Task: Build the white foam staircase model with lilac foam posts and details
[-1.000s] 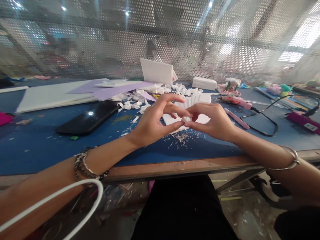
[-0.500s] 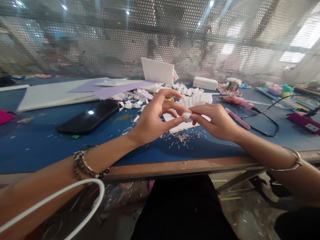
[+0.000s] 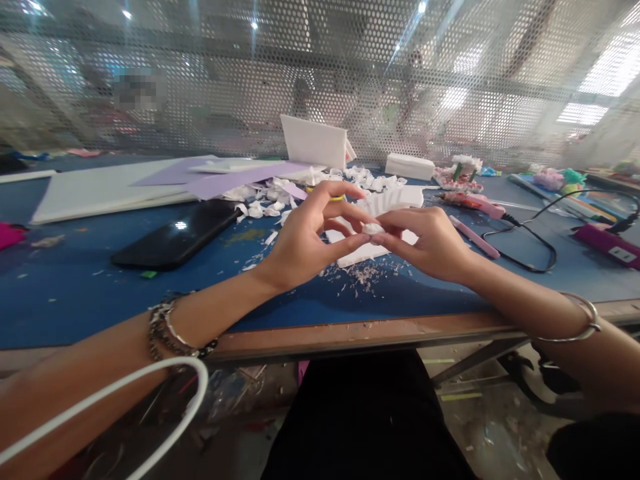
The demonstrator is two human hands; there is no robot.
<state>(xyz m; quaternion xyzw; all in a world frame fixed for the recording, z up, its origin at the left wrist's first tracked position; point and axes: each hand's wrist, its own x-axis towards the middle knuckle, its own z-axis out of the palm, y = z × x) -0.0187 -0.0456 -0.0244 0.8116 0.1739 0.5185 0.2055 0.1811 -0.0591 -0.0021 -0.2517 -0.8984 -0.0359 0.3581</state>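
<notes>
A small white lump (image 3: 371, 229), perhaps foam or paper, is pinched between the fingertips of both hands above the table. My left hand (image 3: 307, 233) holds it from the left with thumb and fingers, its index finger raised and curved. From the right, my right hand (image 3: 425, 240) grips the same piece with thumb and index finger. Under the hands lies a white foam sheet (image 3: 353, 255), and a ridged white block (image 3: 393, 198) is just beyond. Fine white shavings (image 3: 361, 281) are scattered on the blue table (image 3: 280, 308) below.
A black phone (image 3: 175, 237) lies left, near purple sheets (image 3: 240, 179) and white boards (image 3: 100, 190). Curled white scraps (image 3: 265, 200) are heaped behind my hands. To the right are a pink glue gun (image 3: 475, 203), its black cord (image 3: 530, 267) and a purple power strip (image 3: 607, 245).
The white lump has turned slightly between my fingertips, and my right thumb has shifted a little left. Both hands stay in nearly the same place.
</notes>
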